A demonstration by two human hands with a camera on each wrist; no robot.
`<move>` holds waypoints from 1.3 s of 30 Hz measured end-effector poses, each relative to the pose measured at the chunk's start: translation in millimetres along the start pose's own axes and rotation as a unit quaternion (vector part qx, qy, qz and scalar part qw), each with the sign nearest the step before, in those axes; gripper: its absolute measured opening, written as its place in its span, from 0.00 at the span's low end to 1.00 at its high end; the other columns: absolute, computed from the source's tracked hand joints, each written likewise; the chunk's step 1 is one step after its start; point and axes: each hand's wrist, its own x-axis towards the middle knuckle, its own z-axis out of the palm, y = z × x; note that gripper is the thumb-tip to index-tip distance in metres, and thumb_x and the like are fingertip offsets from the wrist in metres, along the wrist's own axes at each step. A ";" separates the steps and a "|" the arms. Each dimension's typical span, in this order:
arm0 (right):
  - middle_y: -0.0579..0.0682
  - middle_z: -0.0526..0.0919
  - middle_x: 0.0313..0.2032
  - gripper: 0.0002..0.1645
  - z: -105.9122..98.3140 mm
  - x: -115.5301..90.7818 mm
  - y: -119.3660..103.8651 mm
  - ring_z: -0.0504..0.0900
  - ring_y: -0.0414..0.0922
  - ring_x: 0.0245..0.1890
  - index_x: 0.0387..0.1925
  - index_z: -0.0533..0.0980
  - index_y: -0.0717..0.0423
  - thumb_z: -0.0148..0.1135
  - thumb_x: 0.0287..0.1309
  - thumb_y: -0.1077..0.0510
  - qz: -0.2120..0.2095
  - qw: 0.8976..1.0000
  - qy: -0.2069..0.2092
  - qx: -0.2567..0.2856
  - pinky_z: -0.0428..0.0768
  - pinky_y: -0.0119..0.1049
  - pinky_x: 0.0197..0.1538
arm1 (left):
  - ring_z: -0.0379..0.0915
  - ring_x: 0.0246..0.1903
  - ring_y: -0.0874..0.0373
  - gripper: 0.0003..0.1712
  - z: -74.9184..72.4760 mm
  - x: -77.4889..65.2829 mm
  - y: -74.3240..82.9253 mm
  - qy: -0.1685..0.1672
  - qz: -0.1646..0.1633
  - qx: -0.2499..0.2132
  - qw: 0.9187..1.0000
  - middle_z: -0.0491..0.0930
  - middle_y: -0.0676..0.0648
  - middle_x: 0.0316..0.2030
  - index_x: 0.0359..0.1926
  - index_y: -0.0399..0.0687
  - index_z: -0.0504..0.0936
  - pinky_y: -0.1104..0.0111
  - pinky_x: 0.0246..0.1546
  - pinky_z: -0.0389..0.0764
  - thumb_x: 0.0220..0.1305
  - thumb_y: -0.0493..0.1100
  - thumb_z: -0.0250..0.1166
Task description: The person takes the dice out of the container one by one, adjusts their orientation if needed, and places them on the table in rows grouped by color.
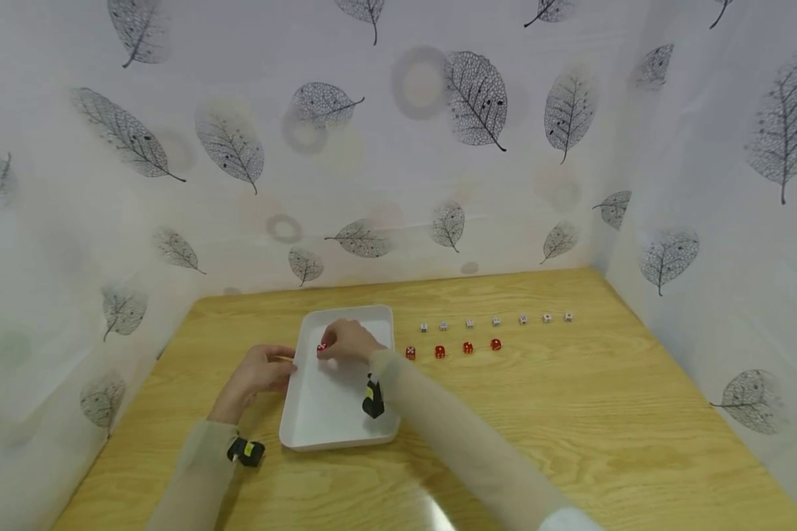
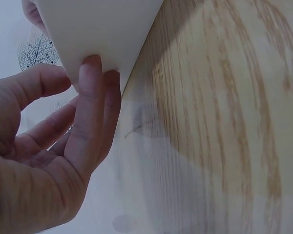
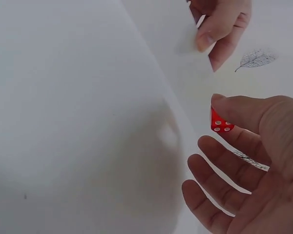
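Observation:
A white rectangular tray (image 1: 335,402) lies on the wooden table. My left hand (image 1: 260,376) is at its left side; in the left wrist view that hand (image 2: 63,131) holds the tray's edge (image 2: 97,29), thumb at the rim and fingertips against the outer wall. Over the tray, my right hand (image 1: 350,341) pinches a red die (image 1: 322,347) between thumb and index finger. The right wrist view shows the die (image 3: 219,123) with white pips, while the right hand's (image 3: 249,151) other fingers are spread and loosely bent.
Right of the tray, several red dice (image 1: 440,352) stand in a row. Behind them runs a longer row of small white dice (image 1: 496,321). A leaf-patterned curtain (image 1: 385,169) encloses the table (image 1: 571,413) at the back and both sides.

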 end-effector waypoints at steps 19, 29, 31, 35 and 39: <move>0.48 0.86 0.41 0.13 -49.4 -43.4 19.0 0.82 0.41 0.41 0.44 0.81 0.55 0.68 0.59 0.53 -0.071 0.996 0.037 0.025 0.81 0.29 0.42 | 0.83 0.34 0.55 0.27 3.1 -1.9 -0.5 0.005 0.003 0.000 1.000 0.79 0.29 0.48 0.61 0.23 0.68 0.62 0.36 0.87 0.63 0.31 0.62; 0.46 0.85 0.38 0.11 -71.9 -70.5 46.6 0.81 0.39 0.37 0.43 0.81 0.53 0.67 0.60 0.54 -0.056 0.994 0.075 0.059 0.81 0.31 0.40 | 0.83 0.38 0.53 0.25 2.9 -2.4 -1.4 0.006 -0.004 0.012 1.000 0.78 0.29 0.51 0.61 0.26 0.70 0.60 0.38 0.87 0.65 0.33 0.61; 0.46 0.85 0.37 0.11 -75.5 -75.4 53.3 0.81 0.38 0.37 0.43 0.81 0.52 0.67 0.60 0.54 -0.054 0.993 0.082 0.061 0.81 0.31 0.41 | 0.83 0.39 0.53 0.25 2.7 -2.7 -1.0 0.004 -0.004 0.018 1.000 0.77 0.28 0.52 0.62 0.26 0.70 0.59 0.40 0.87 0.66 0.34 0.60; 0.47 0.85 0.37 0.10 -83.4 -84.0 67.1 0.82 0.40 0.37 0.42 0.81 0.53 0.68 0.59 0.56 -0.053 0.992 0.097 0.065 0.82 0.33 0.43 | 0.83 0.40 0.52 0.25 2.8 -2.7 -0.4 0.006 -0.005 0.021 1.000 0.77 0.29 0.52 0.61 0.27 0.70 0.59 0.40 0.87 0.65 0.34 0.61; 0.46 0.85 0.37 0.09 -91.2 -92.2 84.0 0.82 0.40 0.38 0.41 0.82 0.52 0.68 0.59 0.55 -0.047 0.991 0.109 0.059 0.82 0.35 0.43 | 0.83 0.38 0.54 0.26 3.1 -2.5 0.0 0.008 -0.005 0.020 1.000 0.78 0.29 0.51 0.61 0.27 0.70 0.60 0.39 0.87 0.65 0.34 0.61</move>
